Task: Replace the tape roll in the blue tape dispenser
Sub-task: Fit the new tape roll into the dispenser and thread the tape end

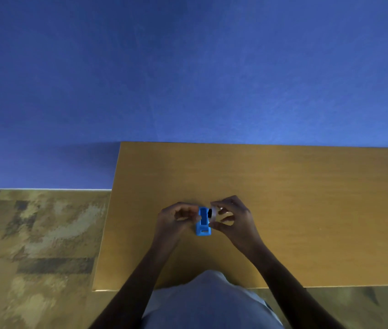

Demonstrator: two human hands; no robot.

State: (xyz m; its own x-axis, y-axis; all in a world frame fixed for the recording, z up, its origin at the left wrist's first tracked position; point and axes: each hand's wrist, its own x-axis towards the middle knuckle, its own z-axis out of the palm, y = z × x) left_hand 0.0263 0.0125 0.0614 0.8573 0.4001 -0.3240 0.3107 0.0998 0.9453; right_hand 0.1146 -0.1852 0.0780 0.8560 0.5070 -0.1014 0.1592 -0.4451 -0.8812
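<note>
A small blue tape dispenser (203, 223) stands on the wooden table (283, 186), its cutter end toward me. My left hand (176, 217) grips the dispenser's left side with curled fingers. At the dispenser's upper right, my right hand (232, 216) pinches a pale, clear tape roll (213, 213) with a dark core. The roll touches the dispenser's right side; whether it sits inside the body is hidden by my fingers.
The table ends at a left edge (107, 214) with patterned carpet (36, 245) beyond it. A blue wall (188, 67) rises directly behind the table. My torso in a light shirt (209, 302) is at the near table edge.
</note>
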